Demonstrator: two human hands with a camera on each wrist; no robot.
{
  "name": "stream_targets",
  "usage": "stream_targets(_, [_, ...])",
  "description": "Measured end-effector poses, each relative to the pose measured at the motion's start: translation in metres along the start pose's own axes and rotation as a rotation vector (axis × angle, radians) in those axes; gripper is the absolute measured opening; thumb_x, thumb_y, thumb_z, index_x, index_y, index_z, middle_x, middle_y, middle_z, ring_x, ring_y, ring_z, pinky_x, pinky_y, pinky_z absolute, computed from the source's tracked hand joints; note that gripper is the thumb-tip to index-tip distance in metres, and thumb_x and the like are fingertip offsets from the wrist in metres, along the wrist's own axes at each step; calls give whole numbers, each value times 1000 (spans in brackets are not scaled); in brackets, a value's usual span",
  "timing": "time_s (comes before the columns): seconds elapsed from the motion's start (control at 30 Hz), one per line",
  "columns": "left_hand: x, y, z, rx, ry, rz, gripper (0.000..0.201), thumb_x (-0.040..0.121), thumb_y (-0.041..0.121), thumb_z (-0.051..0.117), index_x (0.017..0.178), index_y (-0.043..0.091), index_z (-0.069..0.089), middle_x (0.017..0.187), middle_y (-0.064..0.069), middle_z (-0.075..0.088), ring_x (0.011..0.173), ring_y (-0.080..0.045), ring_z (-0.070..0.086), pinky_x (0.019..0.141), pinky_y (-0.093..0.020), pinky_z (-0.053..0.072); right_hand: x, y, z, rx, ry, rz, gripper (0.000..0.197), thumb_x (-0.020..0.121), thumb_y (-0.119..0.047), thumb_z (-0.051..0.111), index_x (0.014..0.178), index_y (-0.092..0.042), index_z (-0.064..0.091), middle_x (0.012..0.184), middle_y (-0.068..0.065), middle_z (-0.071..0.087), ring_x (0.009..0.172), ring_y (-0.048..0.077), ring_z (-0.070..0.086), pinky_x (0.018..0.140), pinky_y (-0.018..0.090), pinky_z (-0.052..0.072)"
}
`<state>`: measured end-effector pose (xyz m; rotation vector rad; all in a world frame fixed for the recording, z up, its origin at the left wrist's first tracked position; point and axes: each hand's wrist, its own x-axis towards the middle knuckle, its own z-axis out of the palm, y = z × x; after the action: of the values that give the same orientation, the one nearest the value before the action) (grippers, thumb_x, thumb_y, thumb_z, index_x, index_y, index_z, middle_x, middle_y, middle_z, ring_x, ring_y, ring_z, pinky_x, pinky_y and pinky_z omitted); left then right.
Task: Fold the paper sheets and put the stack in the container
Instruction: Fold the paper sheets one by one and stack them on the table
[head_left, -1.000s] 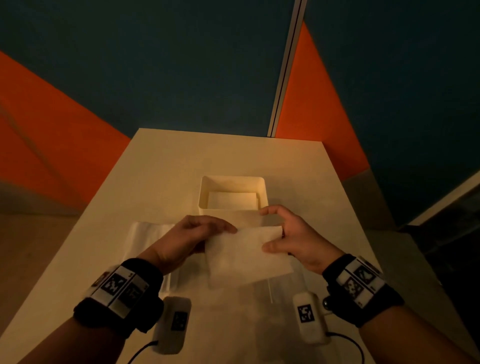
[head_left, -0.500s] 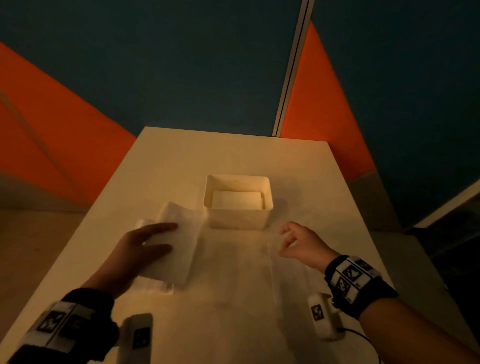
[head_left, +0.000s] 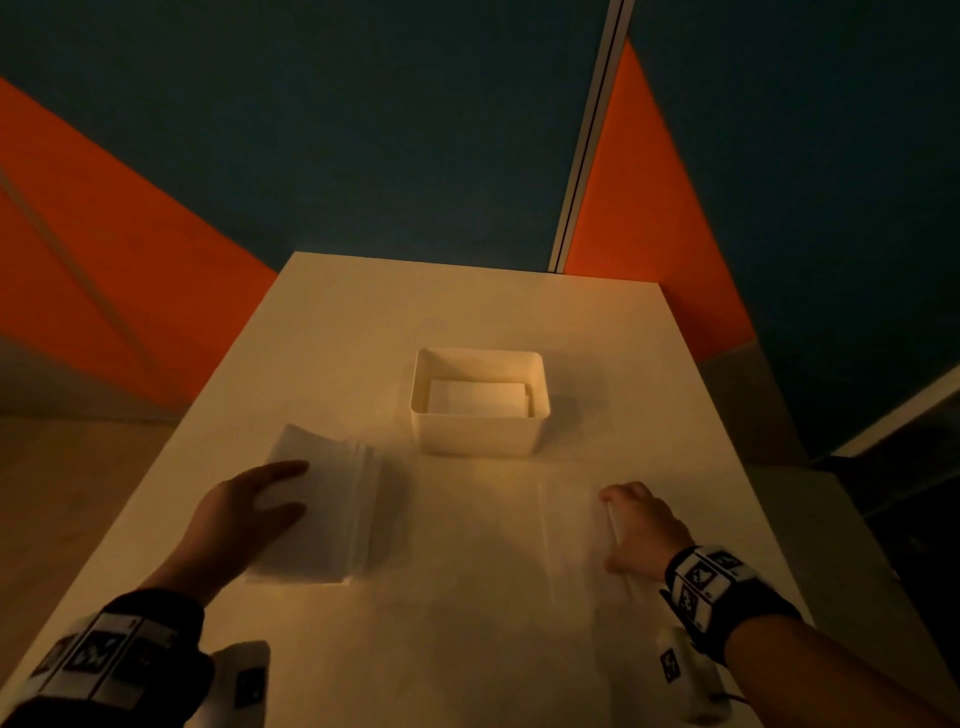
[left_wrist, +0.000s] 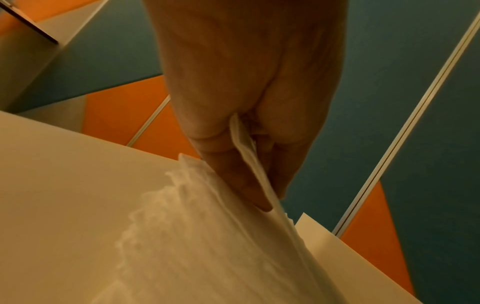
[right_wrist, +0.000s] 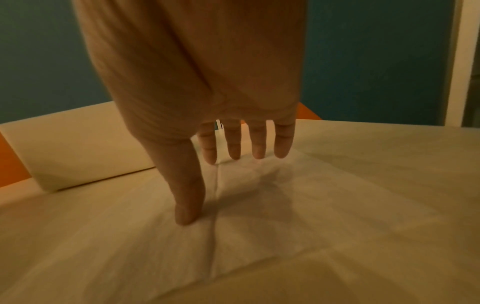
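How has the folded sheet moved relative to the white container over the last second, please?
Yes: the folded sheet went left, from directly before the container onto the pile beside it, under the left hand.

A pale table (head_left: 467, 312) stands against teal and orange wall panels (head_left: 322, 130).

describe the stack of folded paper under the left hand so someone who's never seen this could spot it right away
Start at the long pale table and find the white rectangular plastic container near its middle. Just left of it and nearer the person lies the white stack of folded paper sheets, held by the left hand. Unlike the single flat sheet under the right hand, it is thick, with layered edges.
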<state>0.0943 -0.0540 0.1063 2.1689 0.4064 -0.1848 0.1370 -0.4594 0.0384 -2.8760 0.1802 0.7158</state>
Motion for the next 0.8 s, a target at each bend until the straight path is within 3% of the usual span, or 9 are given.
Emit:
stream_targets(0.2, [4,-7,10,313,-7,100,39,84,15,67,122,18,61,128,-15,51,106,-33,51,90,-40,42,3,-2,-8,-10,-16,16,74,75,-27,73,138,-31,33,141,-1,32,126,28,42,102,43,40])
stream_targets(0.27, [3,-11,13,430,10,110,43,80,20,72,122,23,61,135,-16,43,113,-39,44,95,-46,40,4,-5,-11,-32,-29,32,73,77,-26,68,139,-31,30,140,1,34,126,29,43,104,45,37])
stream_targets(0.37, [2,-12,16,587,76,78,47,78,38,72,122,37,57,149,-12,23,127,-42,25,102,-55,32,4,-7,-13,-120,-52,65,85,71,-33,74,141,-34,26,138,2,33,126,30,42,104,47,36])
stream_targets(0.53, [2,-1,22,579,183,119,51,78,45,69,125,36,53,154,-6,8,136,-40,10,105,-62,23,3,-6,-22,-187,-52,3,55,67,-40,70,115,-42,44,128,-5,30,120,26,32,98,43,33])
stream_targets(0.63, [-1,11,29,559,190,173,50,78,43,70,125,34,54,154,-7,10,136,-41,11,104,-64,23,2,-6,-24,-238,-73,-26,42,67,-47,72,99,-36,46,124,-5,40,118,22,38,94,40,31])
stream_targets(0.8, [-5,25,46,579,138,276,51,77,44,70,124,35,54,152,-6,17,135,-38,17,100,-63,30,-1,-10,-26,-105,-147,29,63,67,-34,77,118,-25,41,121,-1,57,117,25,53,102,43,32])
